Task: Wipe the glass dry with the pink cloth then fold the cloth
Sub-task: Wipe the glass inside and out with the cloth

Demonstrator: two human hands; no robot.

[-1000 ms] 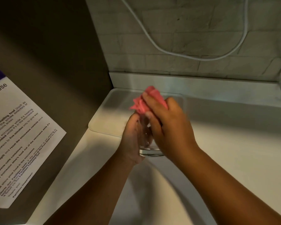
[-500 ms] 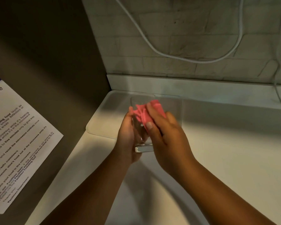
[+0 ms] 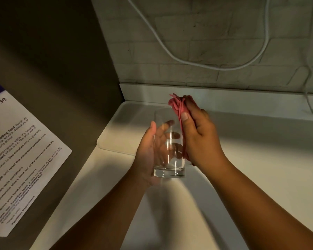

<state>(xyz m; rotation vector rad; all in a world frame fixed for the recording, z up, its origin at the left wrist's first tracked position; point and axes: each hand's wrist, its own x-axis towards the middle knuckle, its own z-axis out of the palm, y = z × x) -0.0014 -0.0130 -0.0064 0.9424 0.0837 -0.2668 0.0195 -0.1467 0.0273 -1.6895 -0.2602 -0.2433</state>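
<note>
Counter (image 3: 242, 177): a pale worktop ran under both arms, so that the work was done over a safe landing place should anything slip.
Wall (image 3: 206, 42): grey brick stood behind, with a white cable (image 3: 170, 49) looping across it, well apart from the hands.
Notice (image 3: 16, 159): a printed sheet lay on the dark surface to the left, clear of the work.
Tray (image 3: 119, 134): a shallow white tray sat in the corner beyond the hands; whether it was meant for the dried item I could not tell.
Glass (image 3: 169, 145): a clear tumbler was held upright above the counter, between the two hands, its thick base lowest.
Left hand (image 3: 150, 152): it cupped the tumbler from the left, fingers wrapped round the far side and thumb up along the near wall, probably to steady it against the rubbing.
Right hand (image 3: 201, 138): it was closed on the bunched rag, pressing it against the tumbler's right wall.
Cloth (image 3: 178, 107): the pink rag was crumpled, not folded, its top sticking out above the thumb; the wiping seemed under way and the folding not begun.
</note>
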